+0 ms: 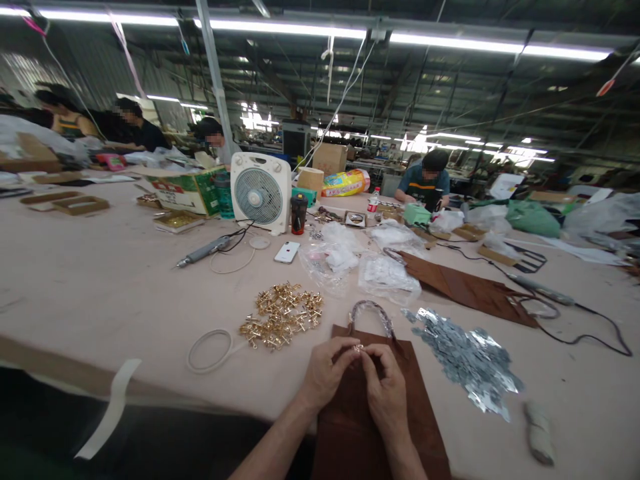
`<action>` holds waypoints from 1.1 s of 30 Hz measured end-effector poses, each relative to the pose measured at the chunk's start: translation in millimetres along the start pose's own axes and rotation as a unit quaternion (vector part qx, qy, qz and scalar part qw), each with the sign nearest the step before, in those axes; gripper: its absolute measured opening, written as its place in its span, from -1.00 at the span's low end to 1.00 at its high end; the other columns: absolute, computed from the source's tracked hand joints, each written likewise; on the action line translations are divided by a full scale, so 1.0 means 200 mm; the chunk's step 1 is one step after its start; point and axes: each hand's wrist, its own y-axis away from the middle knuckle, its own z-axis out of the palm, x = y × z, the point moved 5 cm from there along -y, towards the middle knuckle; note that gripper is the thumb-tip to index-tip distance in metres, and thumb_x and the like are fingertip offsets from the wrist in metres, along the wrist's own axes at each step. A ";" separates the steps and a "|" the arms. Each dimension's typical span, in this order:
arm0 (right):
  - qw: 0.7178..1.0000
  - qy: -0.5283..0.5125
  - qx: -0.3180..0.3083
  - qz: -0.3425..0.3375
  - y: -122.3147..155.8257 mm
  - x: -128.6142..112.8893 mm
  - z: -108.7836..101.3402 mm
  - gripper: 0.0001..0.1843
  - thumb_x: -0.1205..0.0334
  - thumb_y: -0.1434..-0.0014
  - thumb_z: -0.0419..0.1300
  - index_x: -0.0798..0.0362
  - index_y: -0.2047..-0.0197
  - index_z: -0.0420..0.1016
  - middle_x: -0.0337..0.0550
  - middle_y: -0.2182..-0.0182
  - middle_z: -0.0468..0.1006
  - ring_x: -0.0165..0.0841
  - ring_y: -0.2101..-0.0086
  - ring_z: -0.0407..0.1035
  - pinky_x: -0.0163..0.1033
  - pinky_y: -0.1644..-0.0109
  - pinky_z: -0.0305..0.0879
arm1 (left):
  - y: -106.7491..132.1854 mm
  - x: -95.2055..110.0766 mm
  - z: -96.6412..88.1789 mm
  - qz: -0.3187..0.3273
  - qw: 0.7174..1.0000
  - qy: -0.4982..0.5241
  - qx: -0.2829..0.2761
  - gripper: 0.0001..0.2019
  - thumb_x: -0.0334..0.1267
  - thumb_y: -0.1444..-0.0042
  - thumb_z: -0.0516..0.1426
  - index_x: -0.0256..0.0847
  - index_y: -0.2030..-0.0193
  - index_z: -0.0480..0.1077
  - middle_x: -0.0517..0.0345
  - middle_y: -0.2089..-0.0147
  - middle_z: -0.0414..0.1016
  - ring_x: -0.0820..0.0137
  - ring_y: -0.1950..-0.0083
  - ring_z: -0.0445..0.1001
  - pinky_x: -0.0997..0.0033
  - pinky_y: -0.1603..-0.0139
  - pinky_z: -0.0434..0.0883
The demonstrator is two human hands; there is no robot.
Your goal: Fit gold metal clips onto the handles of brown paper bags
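Over a brown leather bag panel (417, 413), both my hands meet with the fingers closed in a pinch. Between the fingertips of my left hand (323, 373) and my right hand (389, 390) shows a small shiny metal fitting (358, 347), mostly covered by the fingers. A curved bag handle (373, 305) joins the panel's far end, just beyond my hands. To the left lies a heap of gold-coloured metal fittings (283, 317). A spread of thin silver metal plates (465, 360) lies on the right.
A second brown leather panel (455, 283) lies behind the plates. Corded power screwdrivers (203, 252) rest on both sides. A box fan (260, 193), a white phone (287, 252), plastic bags (390, 273) and a cloth roll (539, 430) are on the table. A co-worker (425, 180) sits opposite.
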 end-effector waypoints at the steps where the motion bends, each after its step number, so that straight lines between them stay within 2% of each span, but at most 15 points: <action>1: 1.000 0.001 -0.003 -0.004 0.00 0.00 0.00 -0.82 0.09 -0.41 0.19 -0.02 0.19 0.52 -0.18 0.27 0.55 -0.28 0.23 0.47 -0.19 0.07 0.37 | 0.00 -0.02 0.00 -0.020 1.000 0.022 -0.002 -0.71 -0.08 -0.31 0.25 -0.22 -0.02 0.60 0.08 0.23 0.69 0.38 0.30 0.63 0.44 0.22 0.58; 6: 0.999 0.011 -0.017 -0.027 0.00 0.00 0.01 -0.83 0.13 -0.43 0.17 -0.01 0.19 0.51 -0.15 0.25 0.54 -0.26 0.22 0.45 -0.18 0.08 0.38 | -0.01 -0.08 0.01 -0.084 0.992 0.097 -0.007 -0.63 -0.02 -0.22 0.30 -0.30 0.02 0.59 0.08 0.35 0.66 0.39 0.39 0.61 0.48 0.35 0.56; 11: 0.998 0.005 -0.013 -0.058 0.00 -0.01 0.02 -0.86 0.18 -0.41 0.19 -0.02 0.20 0.52 -0.15 0.25 0.54 -0.27 0.22 0.46 -0.19 0.09 0.39 | -0.01 -0.10 0.01 -0.097 0.989 0.110 -0.011 -0.60 0.00 -0.20 0.32 -0.32 0.03 0.60 0.07 0.35 0.65 0.40 0.40 0.60 0.49 0.36 0.55; 14: 0.999 -0.013 -0.004 -0.042 0.00 0.00 0.01 -0.88 0.16 -0.40 0.22 -0.02 0.17 0.55 -0.14 0.22 0.57 -0.26 0.18 0.48 -0.19 0.05 0.42 | -0.01 -0.09 0.00 -0.080 0.992 0.093 -0.002 -0.62 0.00 -0.22 0.30 -0.29 0.01 0.61 0.06 0.30 0.67 0.40 0.38 0.60 0.48 0.32 0.56; 17: 0.999 -0.036 0.014 -0.018 -0.01 0.02 0.00 -0.84 0.13 -0.41 0.22 -0.02 0.10 0.59 -0.10 0.15 0.60 -0.24 0.10 0.50 -0.18 0.00 0.45 | -0.01 -0.05 -0.01 -0.031 0.999 0.043 0.005 -0.66 -0.03 -0.27 0.27 -0.22 -0.03 0.62 0.07 0.24 0.68 0.39 0.33 0.61 0.45 0.24 0.58; 22: 0.998 -0.064 0.003 -0.006 -0.01 0.02 -0.01 -0.78 0.09 -0.39 0.24 -0.01 0.09 0.68 -0.04 0.11 0.63 -0.18 0.03 0.52 -0.13 -0.03 0.50 | -0.01 0.02 -0.02 0.048 0.998 -0.034 0.008 -0.67 -0.06 -0.31 0.25 -0.14 -0.11 0.61 0.01 0.04 0.68 0.31 0.09 0.65 0.38 0.02 0.60; 24: 0.997 -0.072 0.007 -0.005 -0.01 0.02 -0.01 -0.79 0.10 -0.37 0.26 -0.02 0.10 0.70 -0.04 0.12 0.64 -0.18 0.05 0.53 -0.14 0.00 0.53 | -0.01 0.02 -0.02 0.051 0.998 -0.036 0.004 -0.67 -0.06 -0.31 0.25 -0.15 -0.11 0.60 0.01 0.06 0.68 0.32 0.14 0.65 0.40 0.06 0.61; 28: 0.997 -0.080 -0.002 -0.002 -0.01 0.03 -0.01 -0.81 0.12 -0.36 0.28 -0.03 0.09 0.70 -0.05 0.13 0.64 -0.20 0.09 0.53 -0.14 0.01 0.53 | 0.00 -0.01 -0.01 0.049 0.999 -0.013 0.001 -0.69 -0.06 -0.30 0.26 -0.16 -0.07 0.62 0.08 0.21 0.66 0.42 0.34 0.61 0.48 0.26 0.59; 33: 0.997 -0.070 -0.006 -0.006 0.00 0.04 0.00 -0.83 0.14 -0.39 0.25 -0.03 0.09 0.67 -0.08 0.14 0.64 -0.22 0.09 0.53 -0.18 0.01 0.49 | 0.00 0.00 -0.01 0.072 0.997 -0.030 0.001 -0.73 -0.10 -0.31 0.26 -0.15 -0.05 0.62 0.08 0.20 0.66 0.43 0.33 0.61 0.49 0.24 0.59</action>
